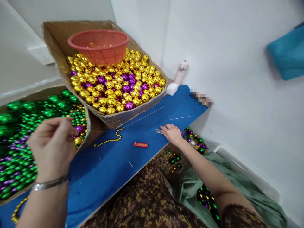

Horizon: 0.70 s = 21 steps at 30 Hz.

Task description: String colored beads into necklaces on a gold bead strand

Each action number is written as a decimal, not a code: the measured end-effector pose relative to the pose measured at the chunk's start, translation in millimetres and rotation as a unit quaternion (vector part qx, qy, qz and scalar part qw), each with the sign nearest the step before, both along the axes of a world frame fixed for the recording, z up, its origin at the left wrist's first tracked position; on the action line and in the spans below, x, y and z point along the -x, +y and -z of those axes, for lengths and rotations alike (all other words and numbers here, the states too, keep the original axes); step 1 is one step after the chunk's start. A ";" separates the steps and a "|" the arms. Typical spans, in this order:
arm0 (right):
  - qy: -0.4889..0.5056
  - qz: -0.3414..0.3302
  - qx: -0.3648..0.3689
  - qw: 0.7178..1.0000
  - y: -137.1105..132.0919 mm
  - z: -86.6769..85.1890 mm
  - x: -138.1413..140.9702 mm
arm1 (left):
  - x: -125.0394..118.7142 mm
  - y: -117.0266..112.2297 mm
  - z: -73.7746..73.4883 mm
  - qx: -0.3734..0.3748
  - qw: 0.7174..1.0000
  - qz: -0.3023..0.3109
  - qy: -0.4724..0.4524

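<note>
My left hand (53, 145) is raised at the left, in front of the box of green beads. Its thumb and fingers are pinched together, and what they hold, if anything, is too small to make out. My right hand (171, 133) rests on the blue tabletop (114, 171), closed round a small tool with two pale pointed tips (158, 131). A short string of gold beads (111, 140) lies on the blue surface, with a thin white thread (144, 116) running from its end. Between the hands is a small red packet (140, 144).
A cardboard box (133, 115) of gold and purple balls stands behind the table, with a red plastic basket (98, 47) on them. At left is a box of green and purple beads (21, 142). A pink bottle (181, 72) and white block (172, 89) stand by the wall.
</note>
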State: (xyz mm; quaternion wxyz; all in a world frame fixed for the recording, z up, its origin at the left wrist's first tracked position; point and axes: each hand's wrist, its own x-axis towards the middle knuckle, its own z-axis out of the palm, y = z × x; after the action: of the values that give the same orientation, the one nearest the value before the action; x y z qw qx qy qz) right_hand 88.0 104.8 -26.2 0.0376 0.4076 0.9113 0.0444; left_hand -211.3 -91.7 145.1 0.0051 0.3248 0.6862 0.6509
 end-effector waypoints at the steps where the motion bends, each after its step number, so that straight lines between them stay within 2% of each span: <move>1: -0.012 0.017 -0.008 1.000 8.6 -1.4 -4.1 | -8.5 -3.1 14.2 -0.009 0.998 0.017 -0.053; 4: -0.048 0.065 -0.034 0.996 35.4 -8.4 -17.8 | -36.2 -10.0 51.4 0.012 0.978 0.100 -0.185; 6: -0.066 0.068 -0.042 0.995 47.5 -13.4 -23.9 | -54.0 -13.2 67.7 0.032 0.956 0.138 -0.256; 10: -0.073 0.033 -0.049 0.996 55.9 -19.9 -24.8 | -80.9 -17.3 82.9 0.023 0.906 0.190 -0.377; 13: -0.054 0.016 -0.056 0.997 51.4 -24.5 -15.1 | -91.1 -19.9 88.3 0.008 0.883 0.203 -0.422; 15: -0.033 0.008 -0.058 0.998 35.6 -31.3 -3.2 | -94.9 -21.8 91.7 0.004 0.880 0.195 -0.433; 17: 0.037 -0.022 -0.037 0.998 5.7 -42.7 11.5 | -98.0 -23.5 95.1 -0.001 0.882 0.186 -0.433; 18: 0.136 -0.060 -0.002 0.989 -13.5 -49.8 19.2 | -99.4 -24.2 96.8 -0.003 0.884 0.182 -0.430; 19: 0.234 -0.113 0.048 0.964 -33.9 -57.3 26.6 | -100.6 -24.8 98.4 -0.004 0.888 0.176 -0.425; 21: 0.356 -0.189 0.132 0.905 -73.1 -70.9 39.7 | -102.8 -25.9 101.2 -0.005 0.895 0.164 -0.415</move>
State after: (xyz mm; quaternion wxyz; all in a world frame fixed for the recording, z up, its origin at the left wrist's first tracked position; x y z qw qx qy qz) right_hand 48.3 31.7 44.8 -0.2453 0.2076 0.9215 -0.2181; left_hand -108.5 -117.6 43.9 0.3946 0.1327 0.5556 0.7197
